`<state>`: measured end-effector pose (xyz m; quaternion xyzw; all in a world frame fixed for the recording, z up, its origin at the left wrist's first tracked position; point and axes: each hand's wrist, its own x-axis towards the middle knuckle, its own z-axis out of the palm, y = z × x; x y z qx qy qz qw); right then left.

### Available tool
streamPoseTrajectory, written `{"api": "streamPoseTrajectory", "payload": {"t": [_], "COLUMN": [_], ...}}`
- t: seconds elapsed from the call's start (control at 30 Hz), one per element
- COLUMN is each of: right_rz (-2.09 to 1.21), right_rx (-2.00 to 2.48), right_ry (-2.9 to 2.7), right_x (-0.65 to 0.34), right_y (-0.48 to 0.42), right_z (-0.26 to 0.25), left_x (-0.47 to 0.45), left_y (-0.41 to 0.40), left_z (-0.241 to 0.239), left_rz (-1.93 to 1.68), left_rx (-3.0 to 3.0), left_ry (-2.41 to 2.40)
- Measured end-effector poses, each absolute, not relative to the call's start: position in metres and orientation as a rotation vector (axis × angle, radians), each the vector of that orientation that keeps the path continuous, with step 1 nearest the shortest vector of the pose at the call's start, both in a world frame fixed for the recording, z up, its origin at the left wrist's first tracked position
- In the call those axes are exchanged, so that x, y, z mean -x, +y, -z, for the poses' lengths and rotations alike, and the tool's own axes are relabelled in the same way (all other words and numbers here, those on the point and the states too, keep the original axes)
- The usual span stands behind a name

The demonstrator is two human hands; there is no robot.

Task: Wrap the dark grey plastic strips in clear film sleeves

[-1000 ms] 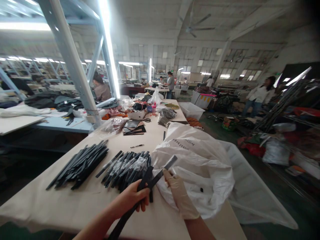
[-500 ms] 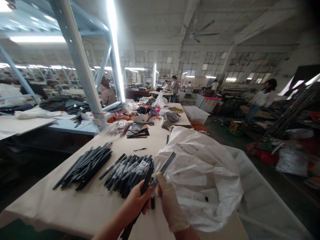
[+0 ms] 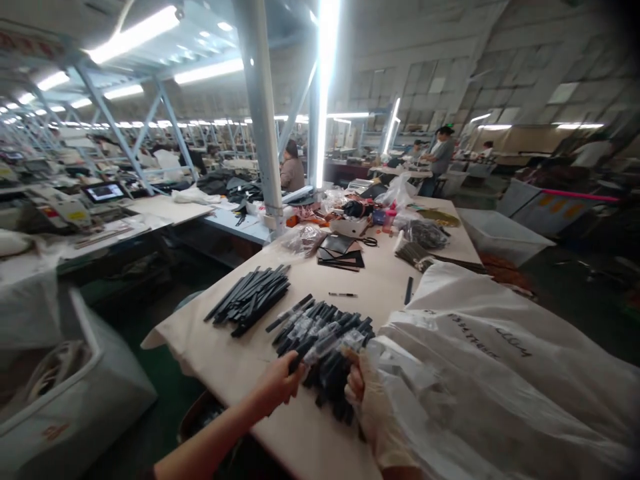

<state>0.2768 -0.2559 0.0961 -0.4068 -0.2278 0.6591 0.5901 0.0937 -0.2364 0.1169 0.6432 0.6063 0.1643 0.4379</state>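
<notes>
My bare left hand (image 3: 281, 383) is closed around a dark flat strip (image 3: 301, 352), which points away over the table. My right hand (image 3: 367, 393), in a pale glove with bare fingertips showing, is curled beside the white plastic bag (image 3: 465, 360); what it grips is hidden. Between and beyond the hands lies a heap of dark strips with clear plastic wrapping (image 3: 325, 327). A second pile of dark strips (image 3: 249, 299), without visible wrapping, rests farther left. One more strip (image 3: 409, 291) lies near the bag's far edge.
A pen (image 3: 343, 295) lies beyond the heaps. Farther back are black scissors (image 3: 369, 242), flat dark sheets (image 3: 340, 252) and a bundled plastic bag (image 3: 425, 233). A white bin (image 3: 100, 393) stands at left below the table (image 3: 200, 353). A metal post (image 3: 260, 113) rises behind; people work beyond.
The view has swung left, so the table appears farther right. My hands have moved apart, and the grey strip that was upright at my right hand no longer shows there.
</notes>
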Motion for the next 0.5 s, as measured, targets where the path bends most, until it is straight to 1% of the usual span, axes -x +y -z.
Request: {"api": "streamPoseTrajectory", "payload": {"t": [0.07, 0.17, 0.27, 0.37, 0.5], "right_rz": [-1.577, -1.652, -1.638, -1.538, -1.449], "right_rx": [0.908, 0.843, 0.849, 0.944, 1.004], "right_ry": [-0.385, -0.27, -0.226, -0.225, -0.177], "right_x": [-0.282, -0.286, -0.282, -0.279, -0.279], "right_y": [-0.239, -0.219, -0.21, -0.208, -0.206], "right_z": [-0.096, -0.094, -0.089, -0.089, -0.095], "left_x": [-0.069, -0.051, -0.05, -0.052, -0.065], "left_y": [-0.199, -0.141, -0.098, -0.077, -0.077], "left_z": [-0.105, -0.085, -0.064, -0.053, -0.068], "left_rz": [-0.313, -0.214, -0.148, -0.098, -0.128], "left_rx": [-1.768, -1.842, -1.865, -1.921, -2.011], "left_ry": [1.774, 1.939, 1.959, 1.914, 1.808]}}
